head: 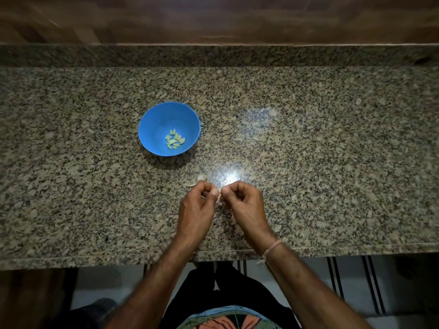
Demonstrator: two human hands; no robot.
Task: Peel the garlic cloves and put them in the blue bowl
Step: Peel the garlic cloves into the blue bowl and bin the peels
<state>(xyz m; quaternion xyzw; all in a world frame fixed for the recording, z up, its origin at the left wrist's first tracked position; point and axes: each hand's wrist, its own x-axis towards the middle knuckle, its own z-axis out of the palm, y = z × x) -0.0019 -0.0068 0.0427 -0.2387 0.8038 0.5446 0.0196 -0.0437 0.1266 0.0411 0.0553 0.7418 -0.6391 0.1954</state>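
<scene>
both hands meet nearest us: left hand (198,205) and right hand (242,203) pinch one small clove (219,194) between fingertips, mid-peel we judge. just beyond left hand, pale garlic bits (200,178) wait, clove or skin unclear. farther up-left, blue bowl (152,119) holds about ten peeled cloves (175,139).

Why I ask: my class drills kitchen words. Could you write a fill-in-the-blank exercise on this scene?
1. The bowl holding the peeled garlic cloves is ____ in colour.
2. The left hand and right hand both pinch one garlic clove; the bowl stands to their ____.
3. The thread bracelet is on the ____ wrist.
Missing words: blue; left; right.
</scene>
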